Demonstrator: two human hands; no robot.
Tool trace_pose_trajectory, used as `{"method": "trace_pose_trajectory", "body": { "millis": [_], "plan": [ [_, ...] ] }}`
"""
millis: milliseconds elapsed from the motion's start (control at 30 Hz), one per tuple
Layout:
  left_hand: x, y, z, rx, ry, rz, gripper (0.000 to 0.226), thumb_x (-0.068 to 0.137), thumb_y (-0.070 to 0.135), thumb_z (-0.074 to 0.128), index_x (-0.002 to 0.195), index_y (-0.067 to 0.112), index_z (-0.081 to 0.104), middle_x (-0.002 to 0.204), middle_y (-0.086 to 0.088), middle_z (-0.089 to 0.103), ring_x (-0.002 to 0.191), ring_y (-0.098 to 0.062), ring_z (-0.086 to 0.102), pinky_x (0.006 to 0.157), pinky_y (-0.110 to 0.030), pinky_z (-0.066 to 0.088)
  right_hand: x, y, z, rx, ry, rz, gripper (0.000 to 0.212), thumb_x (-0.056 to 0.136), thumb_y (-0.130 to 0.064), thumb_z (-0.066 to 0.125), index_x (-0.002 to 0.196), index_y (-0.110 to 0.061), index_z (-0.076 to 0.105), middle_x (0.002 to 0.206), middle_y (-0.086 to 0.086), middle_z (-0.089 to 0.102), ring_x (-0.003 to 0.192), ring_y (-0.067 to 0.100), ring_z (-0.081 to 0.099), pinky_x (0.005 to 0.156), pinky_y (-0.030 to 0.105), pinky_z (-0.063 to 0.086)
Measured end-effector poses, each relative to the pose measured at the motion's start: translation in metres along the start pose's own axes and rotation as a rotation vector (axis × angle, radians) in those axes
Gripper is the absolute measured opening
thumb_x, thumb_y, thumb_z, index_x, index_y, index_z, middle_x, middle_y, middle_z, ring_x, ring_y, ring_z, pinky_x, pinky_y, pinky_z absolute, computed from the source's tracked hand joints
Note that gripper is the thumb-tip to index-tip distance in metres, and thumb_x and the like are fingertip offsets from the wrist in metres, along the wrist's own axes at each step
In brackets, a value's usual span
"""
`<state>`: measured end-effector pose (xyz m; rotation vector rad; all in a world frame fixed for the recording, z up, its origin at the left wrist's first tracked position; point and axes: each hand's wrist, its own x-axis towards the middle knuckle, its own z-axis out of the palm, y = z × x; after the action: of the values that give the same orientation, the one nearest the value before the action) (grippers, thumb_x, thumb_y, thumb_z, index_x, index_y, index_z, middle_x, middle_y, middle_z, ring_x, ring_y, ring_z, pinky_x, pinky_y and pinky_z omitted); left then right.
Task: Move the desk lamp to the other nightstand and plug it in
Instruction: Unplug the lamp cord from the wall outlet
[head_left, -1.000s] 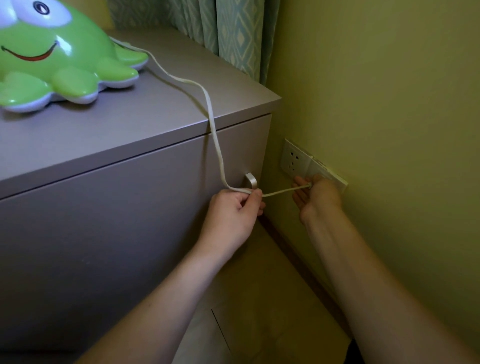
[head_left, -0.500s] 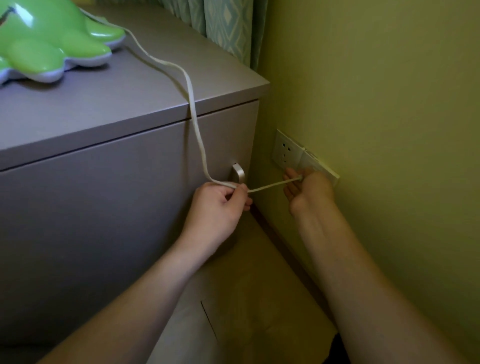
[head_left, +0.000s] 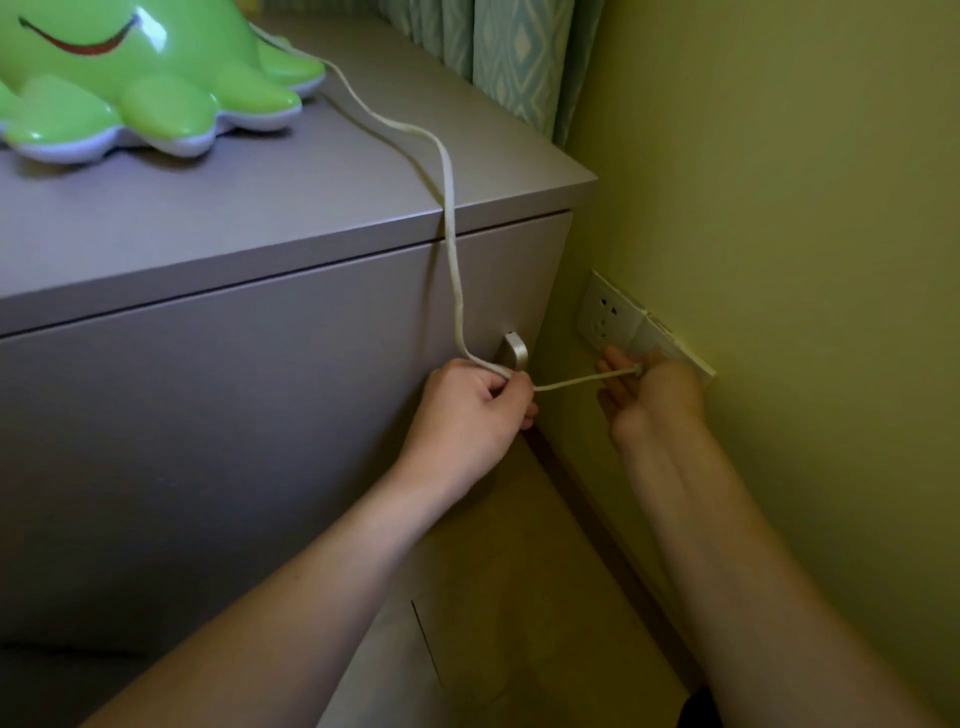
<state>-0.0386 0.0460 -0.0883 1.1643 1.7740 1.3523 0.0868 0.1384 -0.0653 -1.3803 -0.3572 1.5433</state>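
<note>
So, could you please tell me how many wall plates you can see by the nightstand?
2: an outlet plate nearest the nightstand, and a second plate right beside it, partly hidden behind the right hand.

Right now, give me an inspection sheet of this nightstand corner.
Surface: grey nightstand, top bare but for the lamp.
Job's things: green lamp on top; wall socket empty; plug hidden.
Clutter: nothing seen.
Hands: left hand pinches the cord near the drawer handle; right hand at the wall plates, holding the cord's end.
Cables: white cord drapes over the front edge.
Surroundings: curtain, yellow-green wall.
</note>
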Motion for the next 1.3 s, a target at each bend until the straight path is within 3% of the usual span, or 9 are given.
{"method": "trace_pose_trajectory", "body": {
  "millis": [100,300,400,500,667,800,967,1167,1300],
  "plan": [
    [-0.001,0.000,0.000,0.002,0.002,-0.001,0.033,0.082,0.042,0.054,0.060,0.026,0.073,0.062,0.003,0.075,0.060,-0.009,0.072,0.070,-0.041,0.062,0.000,0.000,0.002,-0.025,0.020,-0.013,0.019,0.094,-0.013,0.037,0.097,-0.015,0.056,0.098,0.008,0.073,0.083,0.018,0.066,0.073,0.030,0.042],
    [-0.004,0.004,-0.001,0.054,0.018,0.011,0.034,0.081,0.044,0.053,0.061,0.027,0.074,0.062,0.003,0.074,0.058,-0.021,0.072,0.059,-0.048,0.061,0.000,-0.002,0.000,0.021,-0.007,0.004,0.019,0.096,-0.016,0.039,0.106,-0.012,0.056,0.086,0.005,0.071,0.088,0.019,0.066,0.099,0.036,0.042],
    [-0.005,0.004,0.002,0.061,0.031,0.015,0.035,0.078,0.048,0.052,0.062,0.026,0.074,0.060,-0.003,0.073,0.058,-0.028,0.071,0.056,-0.050,0.059,0.000,0.003,0.000,-0.039,0.074,-0.072,0.016,0.094,-0.015,0.042,0.103,-0.012,0.055,0.086,0.006,0.073,0.088,0.019,0.066,0.092,0.032,0.043],
    [-0.006,0.003,0.001,0.081,0.047,0.027,0.037,0.077,0.049,0.050,0.066,0.024,0.074,0.059,-0.004,0.073,0.057,-0.027,0.070,0.055,-0.048,0.059,-0.001,0.000,-0.002,0.024,-0.022,-0.017,0.018,0.097,-0.017,0.038,0.106,-0.014,0.053,0.090,0.006,0.072,0.083,0.017,0.065,0.079,0.030,0.041],
    [-0.006,0.003,0.002,0.123,0.048,0.050,0.037,0.080,0.047,0.050,0.071,0.020,0.073,0.057,-0.009,0.071,0.055,-0.032,0.069,0.051,-0.049,0.057,-0.001,0.001,-0.001,-0.010,0.033,-0.022,0.017,0.094,-0.013,0.041,0.100,-0.013,0.056,0.084,0.006,0.071,0.090,0.018,0.066,0.092,0.029,0.044],
    [-0.007,0.001,0.001,0.182,0.071,0.079,0.049,0.083,0.044,0.048,0.065,0.004,0.071,0.060,-0.016,0.070,0.055,-0.034,0.067,0.051,-0.047,0.056,-0.003,-0.004,-0.001,0.011,-0.020,0.029,0.024,0.095,-0.014,0.038,0.111,-0.012,0.057,0.089,0.006,0.072,0.089,0.018,0.066,0.083,0.032,0.042],
    [-0.008,0.002,0.003,0.198,0.082,0.101,0.052,0.083,0.042,0.048,0.066,-0.002,0.071,0.060,-0.019,0.070,0.055,-0.034,0.067,0.052,-0.046,0.057,-0.005,-0.007,-0.002,-0.035,-0.007,0.032,0.014,0.094,-0.013,0.039,0.095,-0.016,0.053,0.079,0.004,0.068,0.105,0.019,0.064,0.103,0.034,0.033],
    [-0.009,-0.011,-0.014,0.165,0.147,0.073,0.053,0.078,0.051,0.046,0.068,0.007,0.073,0.059,-0.014,0.071,0.055,-0.033,0.068,0.054,-0.049,0.058,-0.015,0.009,-0.001,-0.062,-0.009,0.092,0.027,0.095,-0.013,0.042,0.119,-0.017,0.054,0.082,0.004,0.071,0.108,0.017,0.063,0.086,0.033,0.036],
    [-0.013,-0.004,-0.010,0.074,0.130,0.033,0.036,0.083,0.049,0.051,0.066,0.027,0.074,0.064,0.001,0.075,0.060,-0.019,0.072,0.064,-0.046,0.061,-0.016,0.009,0.000,-0.042,-0.018,0.029,0.014,0.097,-0.022,0.042,0.103,-0.022,0.055,0.090,-0.001,0.072,0.112,0.015,0.060,0.101,0.033,0.033]
  ]
}}
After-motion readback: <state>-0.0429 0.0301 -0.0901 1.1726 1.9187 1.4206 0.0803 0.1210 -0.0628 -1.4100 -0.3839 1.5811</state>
